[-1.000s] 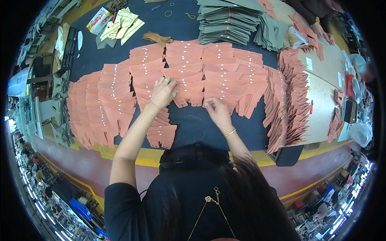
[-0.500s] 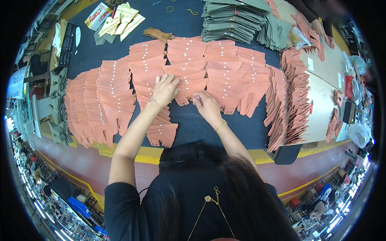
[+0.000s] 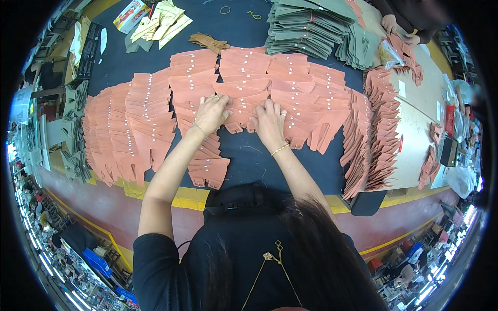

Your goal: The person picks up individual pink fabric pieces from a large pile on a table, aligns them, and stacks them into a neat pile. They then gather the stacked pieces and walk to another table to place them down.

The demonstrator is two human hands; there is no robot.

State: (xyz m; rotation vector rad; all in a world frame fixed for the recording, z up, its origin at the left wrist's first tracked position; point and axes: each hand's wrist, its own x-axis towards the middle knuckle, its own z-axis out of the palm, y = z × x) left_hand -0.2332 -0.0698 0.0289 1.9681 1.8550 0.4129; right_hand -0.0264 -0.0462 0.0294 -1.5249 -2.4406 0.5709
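Hands side by side, palms down, fingers spread flat: left hand (image 3: 211,114) and right hand (image 3: 270,122) pressing on terracotta cut pieces (image 3: 244,98) fanned in overlapping rows across dark table (image 3: 270,160). Grey-green stacks (image 3: 306,26) beyond. No containers visible.

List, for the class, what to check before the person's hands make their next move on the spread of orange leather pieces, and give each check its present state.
1. Left hand flat on the orange pieces: ok.
2. Right hand flat on the same row, beside the left: ok.
3. Either hand has a grip on one single piece: cannot tell.
4. Bare dark table near the body, to draw pieces onto: ok.
5. Grey-green stack apart from both hands: ok.
6. Another person's hand at the far right corner, away from this row: ok.
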